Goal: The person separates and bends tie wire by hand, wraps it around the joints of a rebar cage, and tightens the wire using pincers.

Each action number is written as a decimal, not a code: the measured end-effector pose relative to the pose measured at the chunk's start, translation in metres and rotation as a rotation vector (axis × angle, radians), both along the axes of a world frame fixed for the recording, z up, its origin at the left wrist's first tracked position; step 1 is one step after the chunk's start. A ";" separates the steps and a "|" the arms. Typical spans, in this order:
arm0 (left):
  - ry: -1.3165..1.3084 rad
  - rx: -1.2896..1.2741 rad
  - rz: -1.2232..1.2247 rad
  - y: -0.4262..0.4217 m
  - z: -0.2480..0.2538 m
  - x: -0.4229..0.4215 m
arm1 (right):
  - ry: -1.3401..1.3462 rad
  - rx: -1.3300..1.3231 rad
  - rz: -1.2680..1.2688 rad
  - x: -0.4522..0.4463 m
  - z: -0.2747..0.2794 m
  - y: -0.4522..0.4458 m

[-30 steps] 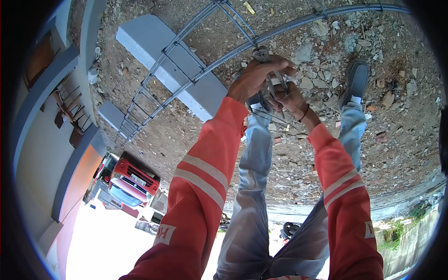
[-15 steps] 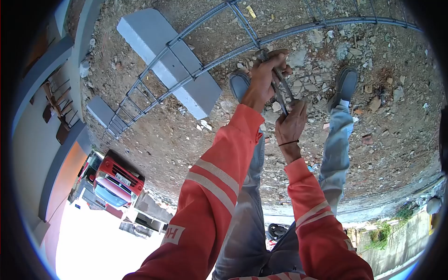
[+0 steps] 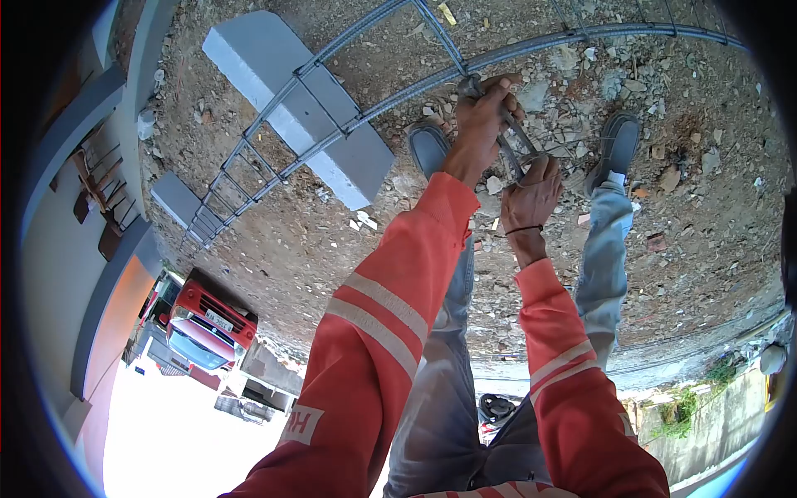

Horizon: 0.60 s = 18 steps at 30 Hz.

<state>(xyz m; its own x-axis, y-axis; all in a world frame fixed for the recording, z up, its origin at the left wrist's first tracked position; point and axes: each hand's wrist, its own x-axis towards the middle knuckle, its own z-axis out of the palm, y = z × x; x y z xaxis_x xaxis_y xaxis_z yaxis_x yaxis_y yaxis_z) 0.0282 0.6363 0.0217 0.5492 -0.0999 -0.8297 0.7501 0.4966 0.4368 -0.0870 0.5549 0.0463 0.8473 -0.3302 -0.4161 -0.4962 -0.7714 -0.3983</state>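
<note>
A pair of steel pincers (image 3: 516, 141) is held between my two hands, its dark head up against the lower bar of a rebar cage (image 3: 432, 80). My left hand (image 3: 483, 120) is wrapped round the pincers close to their head. Lower down, my right hand (image 3: 531, 197) is closed on the ends of the two handles. Part of the handles is hidden by my fingers. Whether any wire sits in the jaws is too small to make out.
The cage rests across a long grey block (image 3: 299, 108), with a smaller grey block (image 3: 187, 203) under its far left end. Rubble (image 3: 548, 141) covers the ground around my shoes (image 3: 618, 149). A red car (image 3: 212, 324) is parked at lower left, near a building wall.
My right hand has shifted slightly up and to the right with the handle ends. My left hand has moved a little, still round the pincers.
</note>
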 end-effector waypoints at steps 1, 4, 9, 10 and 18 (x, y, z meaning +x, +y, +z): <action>-0.002 -0.004 0.001 -0.003 -0.002 0.000 | -0.002 -0.004 0.001 0.001 0.001 -0.003; 0.020 0.007 0.088 -0.012 -0.003 -0.001 | -0.056 0.011 0.053 0.004 0.010 -0.011; 0.171 0.354 0.080 -0.026 -0.002 0.004 | -0.049 0.065 0.073 0.001 0.009 -0.018; 0.174 0.355 0.081 -0.030 -0.007 0.003 | -0.046 0.065 0.074 0.001 0.005 -0.021; -0.042 0.907 0.095 -0.042 -0.045 -0.001 | 0.046 0.228 0.084 -0.001 -0.088 -0.041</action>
